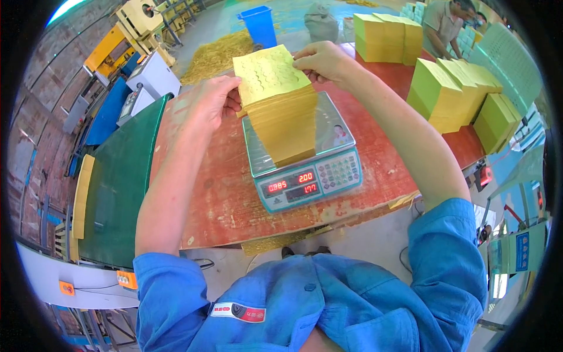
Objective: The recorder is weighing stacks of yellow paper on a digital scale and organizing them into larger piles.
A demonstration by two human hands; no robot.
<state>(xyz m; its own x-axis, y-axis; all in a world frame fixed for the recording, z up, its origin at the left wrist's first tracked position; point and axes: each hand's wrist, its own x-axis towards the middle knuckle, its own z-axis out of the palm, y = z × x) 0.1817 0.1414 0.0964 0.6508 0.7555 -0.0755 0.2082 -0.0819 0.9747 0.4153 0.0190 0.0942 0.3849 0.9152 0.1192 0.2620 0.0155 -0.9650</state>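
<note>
A tall stack of yellow paper sheets (281, 126) is seen, in the head view, between and just below the two hands, set on a pale teal electronic scale with a shiny pan (271, 203), apparently so that its weight is borne by the pan. Its upper left edge is gripped between the thumb and bent fingers of the left hand (217, 98); the opposite edge is pinched by the right hand (321, 62). Whether one sheet or several are held cannot be told. The two-sided grip probably keeps the top layers aligned. The lit red display (290, 183) is turned toward the body, presumably for easy reading. Beyond the right hand, more yellow paper blocks (381, 42) are stood on the worn red table (205, 202), well apart from the scale.
</note>
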